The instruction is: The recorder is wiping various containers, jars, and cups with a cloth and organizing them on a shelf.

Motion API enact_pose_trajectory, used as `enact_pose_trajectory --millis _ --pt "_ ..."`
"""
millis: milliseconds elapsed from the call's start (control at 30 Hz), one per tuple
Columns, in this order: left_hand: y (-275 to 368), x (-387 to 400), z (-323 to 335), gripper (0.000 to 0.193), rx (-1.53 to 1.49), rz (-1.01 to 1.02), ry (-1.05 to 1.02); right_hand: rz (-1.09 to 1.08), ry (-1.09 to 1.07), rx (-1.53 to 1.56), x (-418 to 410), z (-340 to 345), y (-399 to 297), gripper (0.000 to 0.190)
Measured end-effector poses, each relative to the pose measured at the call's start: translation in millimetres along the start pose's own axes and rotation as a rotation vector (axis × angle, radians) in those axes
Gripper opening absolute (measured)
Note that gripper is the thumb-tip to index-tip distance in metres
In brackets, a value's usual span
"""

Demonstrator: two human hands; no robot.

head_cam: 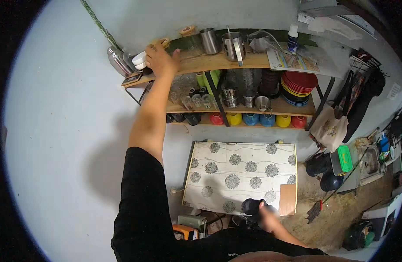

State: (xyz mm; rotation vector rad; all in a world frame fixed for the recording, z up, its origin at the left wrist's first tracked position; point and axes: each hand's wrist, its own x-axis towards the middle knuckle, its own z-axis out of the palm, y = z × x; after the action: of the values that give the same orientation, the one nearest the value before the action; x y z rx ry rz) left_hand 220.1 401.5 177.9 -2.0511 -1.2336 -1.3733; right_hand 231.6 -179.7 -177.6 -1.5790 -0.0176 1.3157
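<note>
My left hand (161, 60) is stretched up to the left end of the wooden top shelf (194, 63), back of the hand towards me. Its fingers are at the right side of white cups (139, 61), which look stacked; the thumb points away to the right. The fingertips are partly hidden, so whether they grip a cup is unclear. Low in front of my body, my right hand (269, 218), partly blurred, holds a black rounded object (252, 206) over the near edge of a table with a dotted floral cover (232, 170).
Steel pitchers (233, 47), a metal flask (119, 62) and a white-capped bottle (292, 39) stand on the top shelf. Glasses (196, 100), stacked plates (299, 85) and coloured cups (250, 119) fill the lower shelves. Bags (332, 127) hang right; a sink (370, 160) lies beyond.
</note>
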Motion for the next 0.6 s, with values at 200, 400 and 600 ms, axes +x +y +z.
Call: enact_pose_trajectory --millis 200,400,600 --pt "-5 5 9 0.065 -0.273 0.043 0.047 -0.002 -0.028 -0.048 0 -7 -5 0.053" --pt "-7 -16 -56 0.063 -0.786 -0.153 0.159 0.052 -0.270 0.301 25 -15 -2 0.066" --pt "-16 -111 -159 0.041 -1.590 -0.597 -0.368 -0.310 -0.536 0.444 -16 20 -82 0.054"
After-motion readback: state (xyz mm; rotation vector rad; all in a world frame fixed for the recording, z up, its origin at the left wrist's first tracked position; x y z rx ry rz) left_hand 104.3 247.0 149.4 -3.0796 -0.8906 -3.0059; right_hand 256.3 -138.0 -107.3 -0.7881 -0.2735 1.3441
